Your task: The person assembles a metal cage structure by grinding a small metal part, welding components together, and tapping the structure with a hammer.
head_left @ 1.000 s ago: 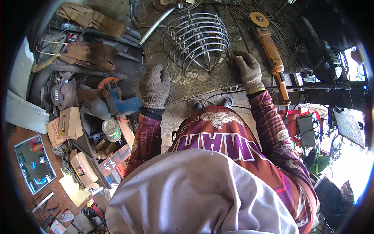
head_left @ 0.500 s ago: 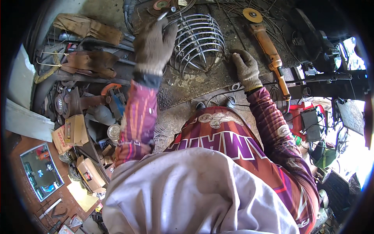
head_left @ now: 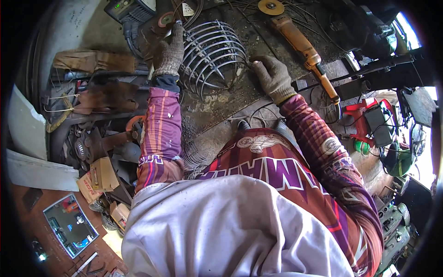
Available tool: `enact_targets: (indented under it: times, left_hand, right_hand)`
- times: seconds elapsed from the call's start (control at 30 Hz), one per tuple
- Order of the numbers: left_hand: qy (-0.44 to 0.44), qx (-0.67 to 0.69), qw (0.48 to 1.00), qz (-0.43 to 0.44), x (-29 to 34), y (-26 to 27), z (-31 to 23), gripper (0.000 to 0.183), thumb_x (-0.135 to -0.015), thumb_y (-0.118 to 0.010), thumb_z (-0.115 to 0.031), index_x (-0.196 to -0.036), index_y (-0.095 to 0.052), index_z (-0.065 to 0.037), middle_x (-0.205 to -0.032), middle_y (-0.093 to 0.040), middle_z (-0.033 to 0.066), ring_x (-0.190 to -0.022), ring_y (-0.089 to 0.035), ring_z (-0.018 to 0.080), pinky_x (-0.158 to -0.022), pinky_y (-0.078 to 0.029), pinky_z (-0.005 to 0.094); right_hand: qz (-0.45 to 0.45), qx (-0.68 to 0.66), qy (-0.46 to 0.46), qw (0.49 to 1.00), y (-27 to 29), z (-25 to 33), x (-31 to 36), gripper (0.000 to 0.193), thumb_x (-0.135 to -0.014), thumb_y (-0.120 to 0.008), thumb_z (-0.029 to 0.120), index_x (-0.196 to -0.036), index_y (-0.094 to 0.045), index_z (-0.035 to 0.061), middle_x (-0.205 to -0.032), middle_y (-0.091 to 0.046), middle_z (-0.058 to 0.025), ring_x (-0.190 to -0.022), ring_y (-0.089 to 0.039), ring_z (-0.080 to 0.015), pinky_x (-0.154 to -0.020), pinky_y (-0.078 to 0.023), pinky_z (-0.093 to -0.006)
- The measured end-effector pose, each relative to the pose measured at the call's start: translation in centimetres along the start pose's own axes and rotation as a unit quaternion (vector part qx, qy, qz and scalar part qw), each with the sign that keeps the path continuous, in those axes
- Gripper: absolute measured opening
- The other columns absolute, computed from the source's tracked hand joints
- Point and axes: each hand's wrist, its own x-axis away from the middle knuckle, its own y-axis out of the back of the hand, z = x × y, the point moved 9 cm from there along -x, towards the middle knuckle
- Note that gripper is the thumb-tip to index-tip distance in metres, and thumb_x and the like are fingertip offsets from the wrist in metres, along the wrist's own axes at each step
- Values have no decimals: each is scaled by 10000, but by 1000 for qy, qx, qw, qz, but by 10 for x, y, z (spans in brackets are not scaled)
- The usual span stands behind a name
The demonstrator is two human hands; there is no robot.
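Note:
A rounded cage of bent metal bars [head_left: 217,51] lies on the dark, grimy workbench [head_left: 221,102]. My left hand [head_left: 169,56], in a knitted glove, is closed beside the cage's left side. A small part of something shows at its fingertips, too little to name. My right hand [head_left: 274,78], also gloved, rests at the cage's right edge with its fingers curled in. What those fingers hold, if anything, is hidden. To the right of it lies an orange angle grinder [head_left: 300,46] with a tan disc [head_left: 271,6] at its far end.
Thin rods and wire [head_left: 244,9] lie at the back of the bench. A grey machine with a lit display [head_left: 129,9] stands at the far left. Leather pieces [head_left: 106,98] lie left of my arm. A red plastic stool [head_left: 357,121] and cables are at the right.
The whole view has shifted, so the cage and grinder appear further left, and the grey machine has come into sight. My left hand has turned slightly; my right hand stays beside the cage.

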Motion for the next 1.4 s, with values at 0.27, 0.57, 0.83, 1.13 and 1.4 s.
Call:
enact_targets:
  times: [0.27, 0.57, 0.83, 1.13, 1.4]
  left_hand:
    - [129, -11, 988, 84, 4, 3, -4, 748, -940, -472, -716, -1188, -709, -52, -1184, -704, 213, -1081, -661, 399, -927, -492, 465]
    - [173, -91, 973, 122, 12, 7, -20, 985, -864, -389, -850, -1243, -664, 16, -1265, -635, 300, -1241, -557, 469, -1045, -419, 510]
    - [91, -108, 989, 42, 7, 14, -16, 806, -972, -326, -705, -1407, -534, -60, -1299, -564, 377, -1253, -521, 516, -1045, -426, 516]
    - [55, -129, 988, -70, 32, 42, -48, 595, -1022, -513, -503, -1331, -552, 4, -1253, -643, 258, -1179, -609, 423, -977, -474, 458]
    - [-48, 254, 966, -26, 208, 13, -161, 252, -1015, -621, -210, -1200, -640, -39, -995, -683, 88, -856, -662, 190, -782, -559, 335]
  right_hand:
    - [3, 24, 52, 998, 0, 13, -1, 392, -961, -573, 374, -1073, -708, 24, -1011, -702, -218, -995, -656, -409, -882, -517, -449]
    - [44, 17, 44, 998, -4, 13, -3, 386, -958, -579, 385, -1070, -712, 40, -996, -702, -198, -1006, -648, -404, -878, -513, -450]
    - [50, -3, 68, 996, -5, 12, 0, 395, -959, -573, 397, -1061, -712, 41, -999, -697, -203, -1002, -649, -403, -883, -517, -451]
    - [-100, -49, 63, 992, 86, 23, 7, 364, -872, -746, 255, -1164, -700, 41, -1015, -715, -160, -960, -698, -287, -857, -552, -369]
    - [114, -141, -360, 915, 184, -122, 93, 565, -936, -716, 351, -1326, -554, -23, -1083, -699, -143, -910, -704, -245, -761, -570, -344]
